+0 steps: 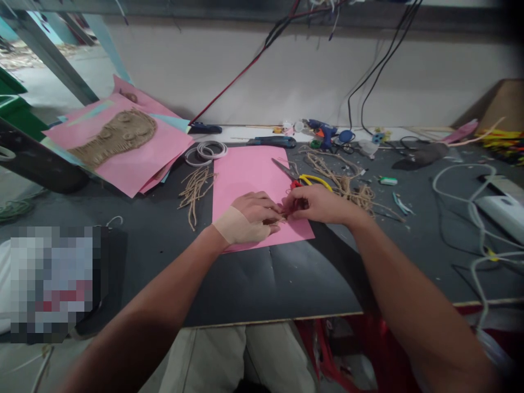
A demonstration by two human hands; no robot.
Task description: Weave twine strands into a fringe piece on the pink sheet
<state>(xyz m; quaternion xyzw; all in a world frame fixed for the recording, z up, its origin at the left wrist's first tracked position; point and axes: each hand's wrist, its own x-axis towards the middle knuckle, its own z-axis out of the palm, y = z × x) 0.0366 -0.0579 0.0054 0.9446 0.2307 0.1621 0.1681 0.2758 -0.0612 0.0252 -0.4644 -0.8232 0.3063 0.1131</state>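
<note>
A sheet of pink paper point(249, 169) lies in front of me on the dark table. My left hand point(249, 218), with a beige wrap around its back and wrist, rests on the lower part of the sheet, fingers curled over a small bit of brown twine point(281, 219). From the right, my right hand point(315, 203) meets it, thumb and fingers pinched at the same twine; most of the piece is hidden under the fingers. Just beyond the right hand are scissors point(315, 179) with yellow and red handles, blades over the paper. Cut twine strands point(195, 191) lie left of the sheet.
A heap of twine point(354, 188) spreads at the right. Pink sheets with a twine-covered shape point(118, 134) are stacked at the back left. Along the wall lie a utility knife point(272, 142) and a blue glue gun point(323, 131). A white cable point(478, 218) loops at the right.
</note>
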